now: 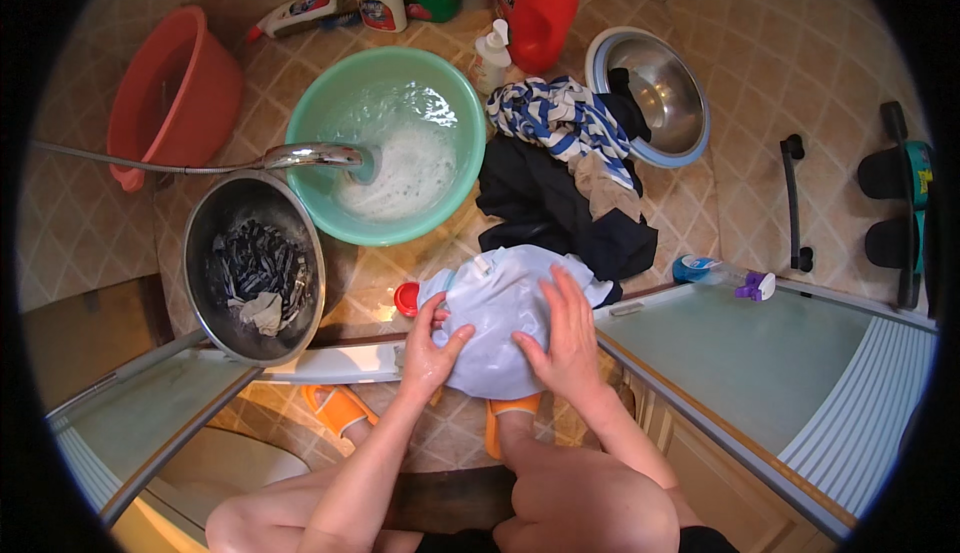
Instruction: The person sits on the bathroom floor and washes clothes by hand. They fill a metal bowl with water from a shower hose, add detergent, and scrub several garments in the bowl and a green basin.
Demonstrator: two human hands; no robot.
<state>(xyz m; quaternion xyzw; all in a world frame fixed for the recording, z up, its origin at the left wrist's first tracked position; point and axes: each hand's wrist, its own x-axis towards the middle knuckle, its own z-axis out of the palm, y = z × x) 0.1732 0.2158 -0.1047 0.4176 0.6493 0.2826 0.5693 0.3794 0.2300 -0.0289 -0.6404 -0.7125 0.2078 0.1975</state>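
Observation:
A light blue garment (499, 328) with a small white label lies bunched before me, its lower edge just above my right slipper. My left hand (435, 354) is at its left side, with thumb and fingers apart. Over the right side is my right hand (566, 335), fingers spread; neither hand shows a clear grip on the fabric. A red cap (406, 299) is just left of the garment. Beyond, water runs from a chrome shower head (319, 155) into a green plastic basin (386, 234) holding foamy water.
Dark clothes (540, 193) and a blue-and-white patterned cloth (555, 114) are heaped beside stacked basins (664, 103). A steel bowl (199, 253) holds dark wet fabric. A red tub (206, 88), a red detergent bottle (540, 13) and a pump bottle (491, 58) stand around. Glass shower doors (739, 358) flank me.

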